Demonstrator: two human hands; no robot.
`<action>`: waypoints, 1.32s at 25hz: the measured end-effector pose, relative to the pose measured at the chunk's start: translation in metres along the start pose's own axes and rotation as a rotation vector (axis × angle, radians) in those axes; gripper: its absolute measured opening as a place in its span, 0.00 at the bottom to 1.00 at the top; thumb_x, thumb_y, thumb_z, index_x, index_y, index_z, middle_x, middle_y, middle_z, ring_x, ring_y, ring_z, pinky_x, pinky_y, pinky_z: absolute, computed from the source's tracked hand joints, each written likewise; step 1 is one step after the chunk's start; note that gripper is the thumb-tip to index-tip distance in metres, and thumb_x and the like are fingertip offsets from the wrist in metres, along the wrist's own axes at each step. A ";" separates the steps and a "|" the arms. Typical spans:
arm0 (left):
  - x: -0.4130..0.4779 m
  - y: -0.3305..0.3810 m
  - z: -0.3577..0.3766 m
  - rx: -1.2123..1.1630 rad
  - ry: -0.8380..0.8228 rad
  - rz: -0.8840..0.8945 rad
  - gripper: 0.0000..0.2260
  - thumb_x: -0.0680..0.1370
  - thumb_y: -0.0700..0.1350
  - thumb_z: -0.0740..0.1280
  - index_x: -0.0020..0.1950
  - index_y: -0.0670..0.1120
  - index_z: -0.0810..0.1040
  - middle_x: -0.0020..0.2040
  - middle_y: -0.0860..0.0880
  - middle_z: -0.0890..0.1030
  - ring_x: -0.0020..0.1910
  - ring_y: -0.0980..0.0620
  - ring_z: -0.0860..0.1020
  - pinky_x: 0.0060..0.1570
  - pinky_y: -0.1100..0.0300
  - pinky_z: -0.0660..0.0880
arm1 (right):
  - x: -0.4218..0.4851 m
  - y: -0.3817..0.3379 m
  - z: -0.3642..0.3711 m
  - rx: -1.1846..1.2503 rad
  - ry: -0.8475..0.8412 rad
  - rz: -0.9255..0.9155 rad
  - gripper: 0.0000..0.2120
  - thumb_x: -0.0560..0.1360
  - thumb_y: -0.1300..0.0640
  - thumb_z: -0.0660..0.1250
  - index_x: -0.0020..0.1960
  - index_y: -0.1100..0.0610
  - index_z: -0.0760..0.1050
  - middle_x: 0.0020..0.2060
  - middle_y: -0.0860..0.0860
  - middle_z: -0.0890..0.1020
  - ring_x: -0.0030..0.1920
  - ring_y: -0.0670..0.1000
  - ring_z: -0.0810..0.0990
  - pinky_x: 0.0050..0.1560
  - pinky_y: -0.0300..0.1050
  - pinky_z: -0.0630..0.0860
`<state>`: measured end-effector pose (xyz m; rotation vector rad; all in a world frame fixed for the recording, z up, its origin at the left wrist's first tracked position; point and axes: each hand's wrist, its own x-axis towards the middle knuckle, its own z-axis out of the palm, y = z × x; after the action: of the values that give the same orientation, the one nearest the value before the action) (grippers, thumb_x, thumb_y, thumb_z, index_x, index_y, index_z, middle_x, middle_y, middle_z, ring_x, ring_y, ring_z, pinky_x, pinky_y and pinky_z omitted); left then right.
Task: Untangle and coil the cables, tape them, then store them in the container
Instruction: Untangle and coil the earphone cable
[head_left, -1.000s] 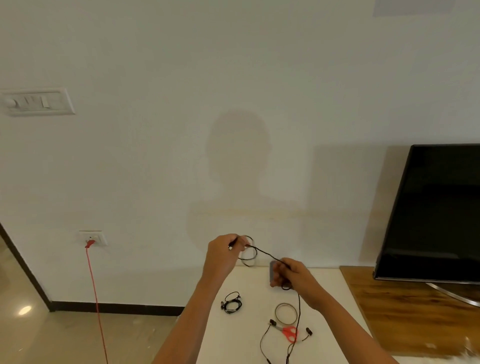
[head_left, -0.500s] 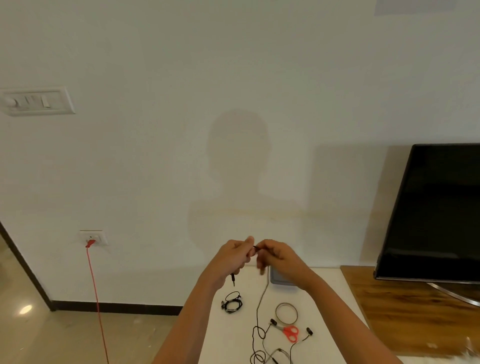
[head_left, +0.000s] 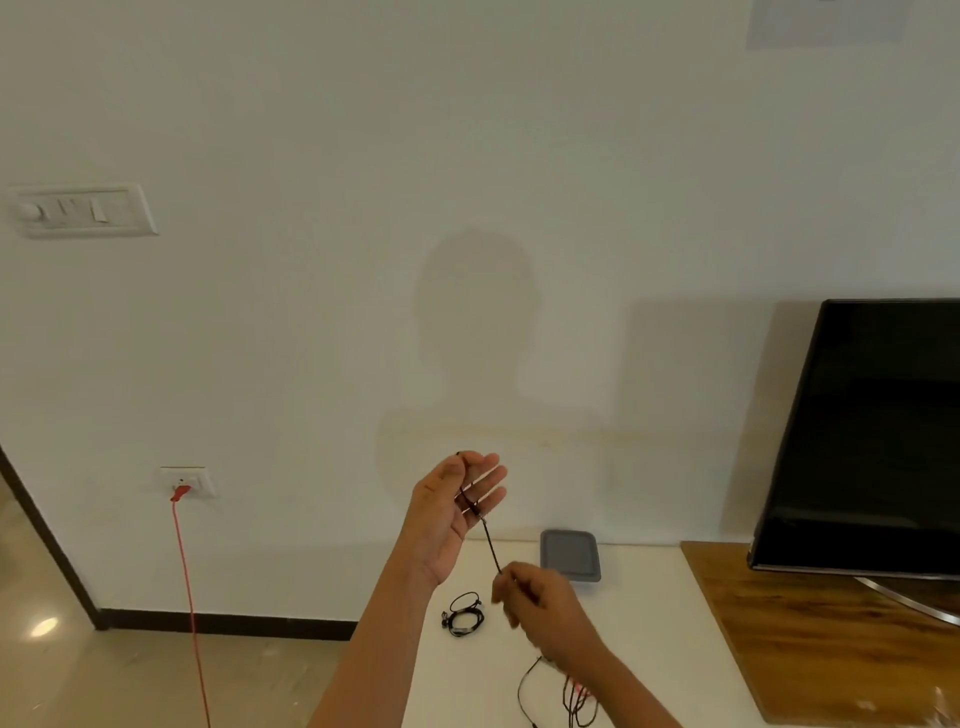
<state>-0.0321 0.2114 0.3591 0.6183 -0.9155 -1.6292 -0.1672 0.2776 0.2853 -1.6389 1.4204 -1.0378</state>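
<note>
Head cam: our left hand (head_left: 452, 512) is up with the fingers straight, and the thumb pins the end of the black cable (head_left: 491, 543) across them. The cable runs straight down to our right hand (head_left: 543, 610), a bit blurry, which pinches it lower. The grey container (head_left: 570, 553) sits just behind on the white table (head_left: 649, 623), and a coiled cable (head_left: 466, 617) lies nearby.

Television (head_left: 872, 431) on wooden board (head_left: 810, 623), red cord (head_left: 189, 597) in wall socket (head_left: 187, 480)

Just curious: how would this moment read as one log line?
step: coiling | left hand: thumb pins black cable | right hand: pinches it lower
</note>
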 end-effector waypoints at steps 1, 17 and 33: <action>0.001 -0.002 -0.004 0.105 -0.005 0.025 0.12 0.82 0.43 0.58 0.48 0.40 0.80 0.51 0.41 0.84 0.54 0.44 0.82 0.53 0.51 0.80 | -0.012 -0.006 0.003 0.007 -0.014 -0.027 0.13 0.80 0.60 0.59 0.38 0.51 0.75 0.24 0.39 0.77 0.25 0.39 0.71 0.30 0.29 0.66; -0.022 -0.012 0.007 -0.037 -0.230 -0.132 0.12 0.78 0.43 0.59 0.42 0.38 0.78 0.50 0.37 0.83 0.55 0.34 0.80 0.56 0.39 0.76 | 0.043 -0.019 -0.043 0.094 0.093 0.029 0.11 0.77 0.64 0.62 0.40 0.55 0.81 0.25 0.42 0.78 0.27 0.39 0.71 0.30 0.31 0.67; 0.003 -0.021 -0.033 0.698 -0.241 -0.005 0.15 0.81 0.49 0.60 0.52 0.43 0.84 0.56 0.49 0.84 0.62 0.56 0.77 0.67 0.55 0.67 | -0.010 -0.078 -0.085 -0.409 0.177 -0.084 0.19 0.79 0.50 0.60 0.31 0.54 0.75 0.19 0.44 0.70 0.22 0.43 0.68 0.27 0.31 0.65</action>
<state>-0.0185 0.2027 0.3236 0.9005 -1.6881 -1.3857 -0.2133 0.2963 0.3905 -1.9465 1.7852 -1.0054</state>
